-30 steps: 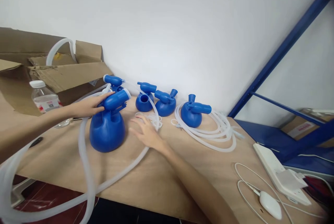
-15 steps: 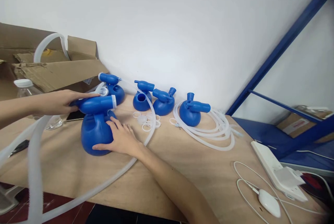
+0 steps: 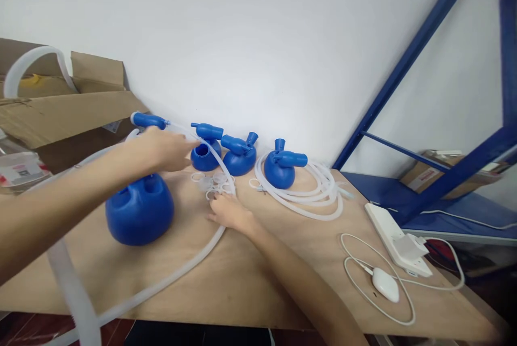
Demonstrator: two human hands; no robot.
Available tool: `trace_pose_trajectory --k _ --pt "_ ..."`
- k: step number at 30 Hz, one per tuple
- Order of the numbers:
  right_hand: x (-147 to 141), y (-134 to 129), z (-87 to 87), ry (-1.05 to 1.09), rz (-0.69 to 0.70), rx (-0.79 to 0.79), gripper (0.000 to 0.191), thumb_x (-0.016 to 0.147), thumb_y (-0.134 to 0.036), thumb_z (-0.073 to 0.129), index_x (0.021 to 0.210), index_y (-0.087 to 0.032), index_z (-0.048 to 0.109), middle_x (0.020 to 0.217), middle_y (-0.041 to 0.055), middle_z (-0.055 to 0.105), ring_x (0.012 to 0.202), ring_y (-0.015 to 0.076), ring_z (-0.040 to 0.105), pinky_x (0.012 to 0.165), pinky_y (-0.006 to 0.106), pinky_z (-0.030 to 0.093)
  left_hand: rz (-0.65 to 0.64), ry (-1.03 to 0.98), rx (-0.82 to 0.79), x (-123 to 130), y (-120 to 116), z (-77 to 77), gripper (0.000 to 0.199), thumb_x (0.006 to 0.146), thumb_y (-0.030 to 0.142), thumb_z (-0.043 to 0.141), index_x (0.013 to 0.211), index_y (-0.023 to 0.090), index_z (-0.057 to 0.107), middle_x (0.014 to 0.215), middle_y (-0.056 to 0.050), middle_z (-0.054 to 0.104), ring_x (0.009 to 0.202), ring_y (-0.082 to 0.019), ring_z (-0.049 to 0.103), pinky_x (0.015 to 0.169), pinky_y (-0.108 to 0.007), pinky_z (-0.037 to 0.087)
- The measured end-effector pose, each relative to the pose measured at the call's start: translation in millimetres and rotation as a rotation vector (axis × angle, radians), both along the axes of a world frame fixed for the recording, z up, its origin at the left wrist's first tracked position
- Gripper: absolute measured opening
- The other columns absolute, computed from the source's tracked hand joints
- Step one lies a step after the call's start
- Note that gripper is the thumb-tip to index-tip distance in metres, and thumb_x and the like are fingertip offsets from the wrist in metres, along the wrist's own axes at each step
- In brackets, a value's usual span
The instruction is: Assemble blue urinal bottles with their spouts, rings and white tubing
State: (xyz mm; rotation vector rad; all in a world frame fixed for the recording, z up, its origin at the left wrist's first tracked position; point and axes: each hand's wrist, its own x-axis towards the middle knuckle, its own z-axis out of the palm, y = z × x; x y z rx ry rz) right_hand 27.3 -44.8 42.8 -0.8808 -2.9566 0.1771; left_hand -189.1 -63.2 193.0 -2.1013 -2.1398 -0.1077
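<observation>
A round blue plastic bottle (image 3: 141, 214) stands upright at the front left of the table, its top partly hidden behind my left arm. Over and behind it hangs my left hand (image 3: 167, 149), smeared by motion, so its grip does not show. My right hand (image 3: 230, 211) reaches down at the small clear and white plastic rings (image 3: 220, 180), thumb apart from the fingers and fingertips at the nearest ring. Close by it, a long translucent hose (image 3: 194, 261) curves along the table and over the front edge.
Further blue bottles (image 3: 241, 162) with angled necks line the wall, one beside a coiled hose (image 3: 319, 203). An opened cardboard box (image 3: 72, 114) sits at the left. To the right lie a power strip (image 3: 390, 235), a white charging case (image 3: 385, 284) with its cable, and a blue metal frame (image 3: 404, 71).
My right hand has left the front bottle and moved right to the rings. My left hand has moved right and away from the blue neck piece it was touching. The view has shifted right.
</observation>
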Motion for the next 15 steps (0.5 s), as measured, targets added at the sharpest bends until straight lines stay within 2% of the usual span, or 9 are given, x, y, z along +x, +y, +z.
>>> trace_pose_trajectory --k 2,4,5,8,10,13,15 --pt "4 2 -9.2 0.009 -0.006 0.011 0.026 0.1 -0.035 0.068 0.111 -0.011 0.074 0.125 0.0198 0.071 0.123 0.0353 0.065 0.105 0.049 0.054 0.036 -0.018 -0.047 35 31 -13.4 0.052 0.086 0.044 0.083 0.132 0.025 0.071 0.127 -0.015 0.072 0.122 -0.043 0.065 0.106 -0.068 0.047" --pt "4 4 -16.4 0.027 -0.014 0.03 0.024 0.103 -0.033 0.063 0.114 -0.013 0.073 0.124 0.0166 0.07 0.122 0.0313 0.064 0.104 0.045 0.054 0.097 -0.047 -0.045 49 58 -30.8 0.044 0.099 0.04 0.07 0.137 0.018 0.063 0.137 -0.013 0.065 0.121 -0.03 0.065 0.104 -0.055 0.056" --pt "4 5 -19.0 0.035 -0.016 0.041 0.022 0.104 -0.031 0.062 0.115 -0.014 0.072 0.123 0.015 0.07 0.121 0.0296 0.064 0.104 0.044 0.054 0.116 -0.07 -0.027 49 68 -39.6 0.043 0.101 0.04 0.069 0.138 0.017 0.062 0.139 -0.013 0.063 0.12 -0.029 0.066 0.101 -0.052 0.058" --pt "5 6 -23.0 0.052 -0.016 0.072 0.02 0.106 -0.031 0.059 0.115 -0.016 0.07 0.125 0.0123 0.068 0.12 0.0263 0.062 0.104 0.04 0.053 0.183 -0.14 -0.003 33 88 -62.6 0.042 0.102 0.039 0.068 0.137 0.017 0.062 0.137 -0.013 0.064 0.117 -0.028 0.067 0.097 -0.049 0.06" --pt "7 6 -23.6 0.064 -0.039 0.098 0.026 0.106 -0.034 0.058 0.123 -0.017 0.067 0.131 0.0132 0.066 0.123 0.0269 0.061 0.104 0.04 0.053 0.19 -0.185 0.01 19 94 -73.1 0.042 0.102 0.04 0.068 0.137 0.018 0.062 0.135 -0.012 0.065 0.115 -0.027 0.068 0.097 -0.048 0.06" --pt "9 5 -23.1 0.074 -0.094 0.133 0.041 0.105 -0.038 0.06 0.139 -0.017 0.06 0.137 0.0156 0.063 0.128 0.03 0.06 0.103 0.042 0.055 0.158 -0.238 0.075 0 97 -79.9 0.051 0.096 0.041 0.073 0.139 0.016 0.061 0.13 -0.016 0.069 0.119 -0.035 0.068 0.098 -0.05 0.058" --pt "7 4 -22.0 0.066 -0.135 0.151 0.044 0.104 -0.038 0.06 0.142 -0.017 0.059 0.139 0.0171 0.064 0.128 0.0327 0.061 0.099 0.043 0.057 0.125 -0.278 0.139 -11 99 -78.5 0.059 0.09 0.041 0.073 0.14 0.014 0.059 0.127 -0.02 0.071 0.123 -0.042 0.066 0.1 -0.051 0.055"
